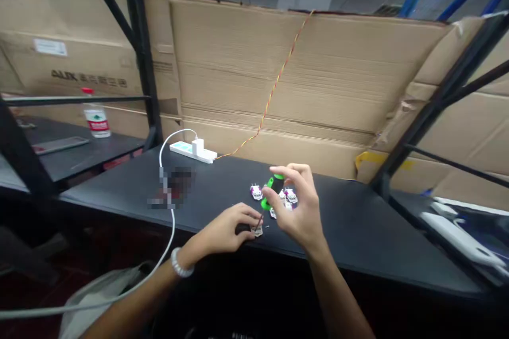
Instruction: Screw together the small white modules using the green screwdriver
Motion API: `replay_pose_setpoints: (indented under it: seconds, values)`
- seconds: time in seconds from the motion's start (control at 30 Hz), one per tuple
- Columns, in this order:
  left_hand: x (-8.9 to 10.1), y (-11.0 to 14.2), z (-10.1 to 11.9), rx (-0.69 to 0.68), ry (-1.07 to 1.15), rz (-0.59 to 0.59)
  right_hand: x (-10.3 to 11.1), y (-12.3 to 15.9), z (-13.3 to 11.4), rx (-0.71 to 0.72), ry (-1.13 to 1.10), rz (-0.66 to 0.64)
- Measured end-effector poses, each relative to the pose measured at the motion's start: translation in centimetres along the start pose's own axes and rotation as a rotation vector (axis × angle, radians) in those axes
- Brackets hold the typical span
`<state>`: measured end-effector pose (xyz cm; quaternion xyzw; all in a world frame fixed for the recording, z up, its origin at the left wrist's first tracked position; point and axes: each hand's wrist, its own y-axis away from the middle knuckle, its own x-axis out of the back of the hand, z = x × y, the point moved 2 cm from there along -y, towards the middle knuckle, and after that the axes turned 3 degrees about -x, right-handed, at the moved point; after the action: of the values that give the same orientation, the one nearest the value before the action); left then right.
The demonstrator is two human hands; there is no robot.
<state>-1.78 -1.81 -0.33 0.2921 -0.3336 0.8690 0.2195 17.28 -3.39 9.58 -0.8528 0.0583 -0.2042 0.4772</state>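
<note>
In my right hand (298,206) is a screwdriver (274,186) with a green and black handle, gripped between thumb and fingers and tilted. Its thin shaft points down to a small pale part (257,231) at the table's front edge. My left hand (234,228) holds that part against the table, its fingers curled around the left side; a dark piece shows between thumb and fingers. Just behind, several small white and purple parts (256,192) lie in a group, some hidden by my right hand. A tiny screw-like bit (267,226) lies beside the held part.
A white power strip (207,155) with a plugged-in charger (198,146) sits at the back left; its white cable (174,228) crosses the table's left side. Behind rises a cardboard wall (238,63). A water bottle (97,119) stands on the left-hand table. Dark metal posts (139,53) flank the bench.
</note>
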Motion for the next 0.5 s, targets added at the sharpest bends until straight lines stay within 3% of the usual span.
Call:
replay_pose_setpoints:
  seconds: [0.17,0.37,0.5]
  values:
    - [0.04,-0.04,0.09,-0.011,0.000,-0.007,-0.18,-0.05,0.00,-0.011,-0.091,-0.114]
    - [0.10,-0.08,0.16,-0.004,-0.003,-0.007,-0.13,-0.10,0.03,-0.001,0.018,-0.014]
    - [0.10,-0.01,0.11,-0.006,0.005,-0.013,-0.28,-0.09,0.02,-0.019,-0.060,-0.105]
